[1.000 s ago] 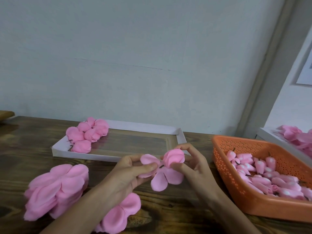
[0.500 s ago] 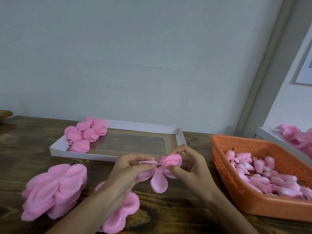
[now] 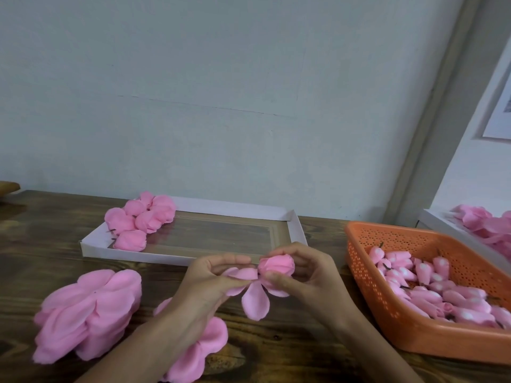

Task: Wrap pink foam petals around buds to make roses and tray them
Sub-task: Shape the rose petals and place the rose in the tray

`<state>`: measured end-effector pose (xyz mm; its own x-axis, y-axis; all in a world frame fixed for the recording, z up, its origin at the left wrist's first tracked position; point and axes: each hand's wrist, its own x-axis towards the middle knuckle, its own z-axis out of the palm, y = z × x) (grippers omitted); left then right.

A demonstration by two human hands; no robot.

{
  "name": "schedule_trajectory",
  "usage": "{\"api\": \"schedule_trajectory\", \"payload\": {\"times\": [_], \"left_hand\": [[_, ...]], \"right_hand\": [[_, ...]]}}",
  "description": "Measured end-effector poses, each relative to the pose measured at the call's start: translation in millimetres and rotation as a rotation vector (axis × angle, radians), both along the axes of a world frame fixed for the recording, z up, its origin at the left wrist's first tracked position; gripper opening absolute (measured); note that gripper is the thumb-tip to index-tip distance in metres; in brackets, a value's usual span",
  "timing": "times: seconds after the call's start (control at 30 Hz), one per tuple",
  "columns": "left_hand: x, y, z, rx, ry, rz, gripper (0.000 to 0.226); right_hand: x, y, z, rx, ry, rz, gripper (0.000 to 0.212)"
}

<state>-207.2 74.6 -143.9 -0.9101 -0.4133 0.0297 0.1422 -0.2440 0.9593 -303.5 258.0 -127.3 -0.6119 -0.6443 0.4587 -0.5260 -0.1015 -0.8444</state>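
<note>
Over the wooden table I hold a half-wrapped pink rose (image 3: pixel 276 265). My right hand (image 3: pixel 307 275) grips its wrapped bud end between thumb and curled fingers. My left hand (image 3: pixel 213 283) pinches one of its loose petals (image 3: pixel 255 299), which hang below and to the left. Behind my hands lies a white tray (image 3: pixel 294 230) with several finished roses (image 3: pixel 139 219) in its left end. A stack of pink foam petal sheets (image 3: pixel 88 313) lies at the left, and another petal sheet (image 3: pixel 201 352) lies under my left forearm.
An orange perforated basket (image 3: pixel 392 305) full of pink buds (image 3: pixel 431 288) stands at the right. Behind it a second white tray (image 3: pixel 442 230) holds more pink flowers. A grey wall runs along the table's far edge.
The petals have been folded closer round the bud and the rose looks tighter. Both hands have stayed together in front of the tray, sinking slightly.
</note>
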Motion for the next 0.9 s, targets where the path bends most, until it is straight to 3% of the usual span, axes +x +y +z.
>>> {"api": "schedule_trajectory", "payload": {"times": [0.2, 0.33, 0.7, 0.9], "left_hand": [[0, -4, -4, 0.067, 0.006, -0.02, 0.033], [3, -1, -5, -0.024, 0.003, 0.001, 0.044], [3, 5, -7, -0.297, 0.015, 0.119, 0.012], [4, 9, -7, -0.346, 0.147, 0.225, 0.007]], "right_hand": [[-2, 2, 1, 0.03, -0.003, -0.015, 0.037], [-2, 3, 0, 0.077, 0.016, -0.013, 0.041], [4, 1, 0, 0.246, 0.197, -0.081, 0.052], [10, -2, 2, 0.268, 0.167, -0.078, 0.035]]}}
